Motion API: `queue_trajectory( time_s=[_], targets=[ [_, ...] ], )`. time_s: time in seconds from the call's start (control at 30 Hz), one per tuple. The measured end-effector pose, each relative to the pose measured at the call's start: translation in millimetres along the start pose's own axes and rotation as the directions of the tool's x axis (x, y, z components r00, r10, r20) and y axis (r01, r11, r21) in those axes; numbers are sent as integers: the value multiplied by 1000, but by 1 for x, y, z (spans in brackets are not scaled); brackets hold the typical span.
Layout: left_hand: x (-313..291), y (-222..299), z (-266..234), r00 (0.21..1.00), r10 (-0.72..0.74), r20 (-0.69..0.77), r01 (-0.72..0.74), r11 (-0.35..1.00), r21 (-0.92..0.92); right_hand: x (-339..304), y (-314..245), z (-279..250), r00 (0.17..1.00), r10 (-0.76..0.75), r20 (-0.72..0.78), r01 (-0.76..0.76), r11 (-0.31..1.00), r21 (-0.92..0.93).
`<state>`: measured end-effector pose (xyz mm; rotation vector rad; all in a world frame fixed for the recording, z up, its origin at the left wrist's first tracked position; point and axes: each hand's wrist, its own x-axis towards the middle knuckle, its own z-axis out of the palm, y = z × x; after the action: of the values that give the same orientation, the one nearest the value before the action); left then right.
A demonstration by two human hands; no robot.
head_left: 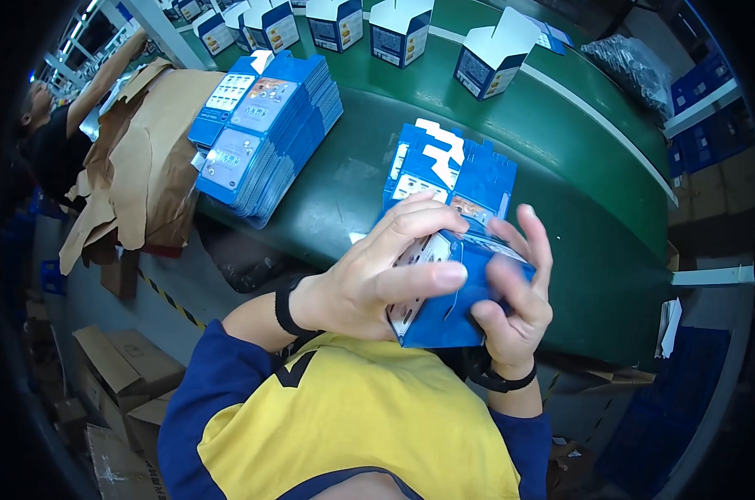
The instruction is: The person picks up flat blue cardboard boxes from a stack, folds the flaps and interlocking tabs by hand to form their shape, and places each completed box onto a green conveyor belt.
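Note:
A blue cardboard box (437,321) with a white printed side panel is held up close in front of my chest, over the near edge of the bench. My left hand (386,262) grips it from the left, fingers over its upper edge and thumb stretched across the blue face. At the right side my right hand (519,300) has its thumb against the box and its fingers bent over the top; some of these are blurred. Just beyond lie flat blue carton blanks (490,177) with white cut-out flaps, partly hidden by my hands. My fingers cover some of the box's folds.
A tall stack of flat blue cartons (269,142) stands left on the green bench (594,275). Several open boxes (401,33) line the far side beyond a pale rail. Brown paper (157,150) bulges at left, near another person's arm (107,79). Clear plastic (632,71) lies far right.

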<state>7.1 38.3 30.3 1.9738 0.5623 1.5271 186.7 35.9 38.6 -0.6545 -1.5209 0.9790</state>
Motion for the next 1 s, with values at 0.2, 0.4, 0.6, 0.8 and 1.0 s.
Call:
queue_trajectory(
  time_s=[0.2, 0.4, 0.6, 0.8, 1.0],
  targets=[
    [5, 6, -7, 982, 1, 191, -35, 984, 175, 4, 1, -11, 985, 99, 142, -48, 944, -326],
    [8, 11, -8, 979, -93, 182, 68, 988, 137, 9, -2, -10, 975, 77, 210, 10, 923, -385],
    [17, 19, -11, 939, -157, 306, 98, 975, 199, -2, -4, -12, 979, 199, 53, -193, 976, -100],
    [6, 0, 6, 982, 29, 188, -89, 944, 318, 3, -8, -2, 982, 158, -101, -144, 980, 134],
    [23, -9, -12, 780, 354, 516, -581, 715, 388, 26, 7, -43, 940, 339, 23, -338, 926, 169]
  ],
)
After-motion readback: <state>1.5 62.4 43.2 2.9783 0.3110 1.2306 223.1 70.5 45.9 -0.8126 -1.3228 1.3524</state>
